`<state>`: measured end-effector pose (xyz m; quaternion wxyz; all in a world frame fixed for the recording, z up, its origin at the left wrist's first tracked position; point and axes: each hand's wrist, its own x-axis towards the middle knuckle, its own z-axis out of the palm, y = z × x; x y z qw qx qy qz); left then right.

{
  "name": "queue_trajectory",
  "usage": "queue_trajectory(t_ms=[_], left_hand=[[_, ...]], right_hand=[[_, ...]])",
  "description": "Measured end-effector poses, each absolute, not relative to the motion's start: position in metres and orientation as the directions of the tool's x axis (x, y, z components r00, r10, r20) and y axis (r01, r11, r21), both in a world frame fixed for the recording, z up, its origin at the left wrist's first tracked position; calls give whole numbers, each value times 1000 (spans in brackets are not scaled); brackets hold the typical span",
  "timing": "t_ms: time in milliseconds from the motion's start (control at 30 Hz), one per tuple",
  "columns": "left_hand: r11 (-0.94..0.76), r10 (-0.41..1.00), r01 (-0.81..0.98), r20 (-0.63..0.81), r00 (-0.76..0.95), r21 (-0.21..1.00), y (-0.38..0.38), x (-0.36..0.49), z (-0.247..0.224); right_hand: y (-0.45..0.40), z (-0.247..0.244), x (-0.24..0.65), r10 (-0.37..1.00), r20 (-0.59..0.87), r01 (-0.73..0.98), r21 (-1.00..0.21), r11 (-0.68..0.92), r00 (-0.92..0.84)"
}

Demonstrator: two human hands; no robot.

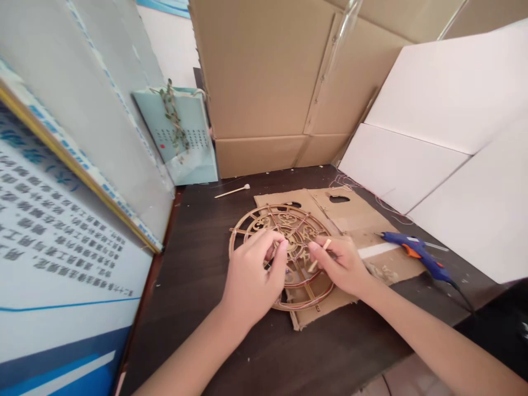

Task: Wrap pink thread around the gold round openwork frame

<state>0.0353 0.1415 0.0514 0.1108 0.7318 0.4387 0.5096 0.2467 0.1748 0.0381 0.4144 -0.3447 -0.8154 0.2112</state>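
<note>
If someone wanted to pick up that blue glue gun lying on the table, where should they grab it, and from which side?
Best by the thick blue body of the glue gun, around the orange trigger, coming from above. It lies flat on its side, so the body is open to a top grip. The metal tip points left toward the cardboard sheet and may be hot, and the cord trails off right, so probably avoid both ends.

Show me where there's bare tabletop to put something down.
Bare dark table lies left of the round wooden frame, and along the near edge below the cardboard sheet. It is crowded at the centre, where both hands work, and right, around the glue gun.
</note>
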Motion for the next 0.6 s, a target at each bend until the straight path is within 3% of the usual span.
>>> queue_trajectory(t_ms=[167, 300, 433, 600], left_hand=[[-715, 669, 421, 720, 183, 558, 122, 40, 58], [-795, 549, 455, 796, 255, 402, 111, 44, 58], [-780, 520, 534, 812, 264, 326, 113, 46, 52], [-708, 542, 628, 819, 188, 324, 124, 41, 38]], right_hand=[[173, 36, 250, 766, 509, 413, -647, 641, -392], [169, 37, 247, 708, 559, 464, -536, 705, -431], [169, 36, 248, 678, 570, 519, -445, 729, -464], [176, 30, 254, 700, 556, 635, -353, 687, -449]])
